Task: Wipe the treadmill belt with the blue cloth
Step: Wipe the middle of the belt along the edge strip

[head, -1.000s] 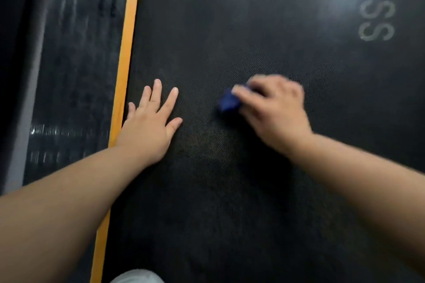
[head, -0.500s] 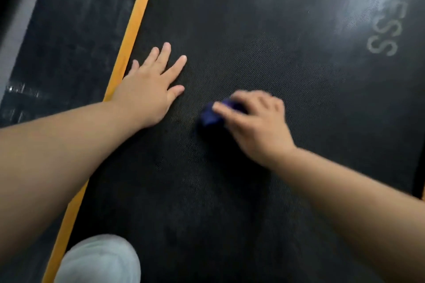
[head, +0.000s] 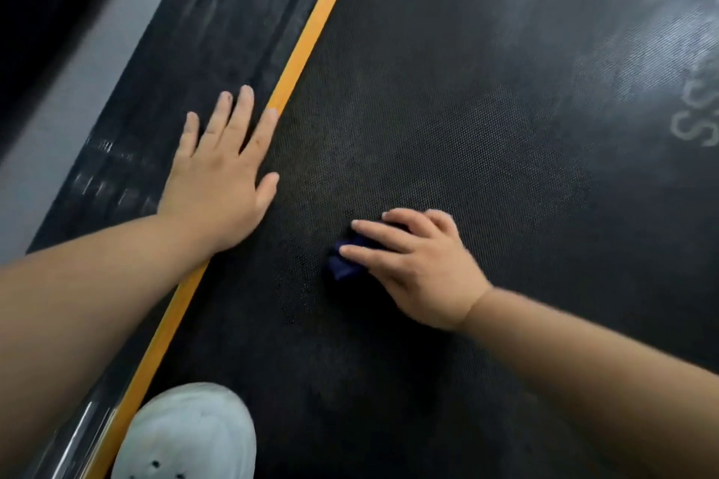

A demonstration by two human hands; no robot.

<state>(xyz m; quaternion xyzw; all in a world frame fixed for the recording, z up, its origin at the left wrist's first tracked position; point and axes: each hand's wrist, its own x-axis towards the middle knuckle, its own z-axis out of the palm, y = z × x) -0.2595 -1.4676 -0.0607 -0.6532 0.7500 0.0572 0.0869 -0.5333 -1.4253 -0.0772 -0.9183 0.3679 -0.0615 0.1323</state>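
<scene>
The black textured treadmill belt (head: 447, 128) fills most of the head view. My right hand (head: 412, 264) lies on the belt at centre right and holds a small bunched blue cloth (head: 344, 264) under its fingers; only the cloth's left end shows past the fingertips. My left hand (head: 223, 175) rests flat with straight, spread fingers across the orange stripe (head: 311, 39) and the ribbed side rail, apart from the cloth.
A black ribbed side rail (head: 186, 62) runs along the belt's left edge, with grey floor (head: 58, 109) beyond it. A white shoe (head: 186, 436) stands on the belt at the bottom left. Pale lettering (head: 696, 117) marks the belt at the right.
My right hand has dragged the blue cloth down and toward me along the belt. My left hand shifted left onto the orange stripe and rail. The shoe has come further into view.
</scene>
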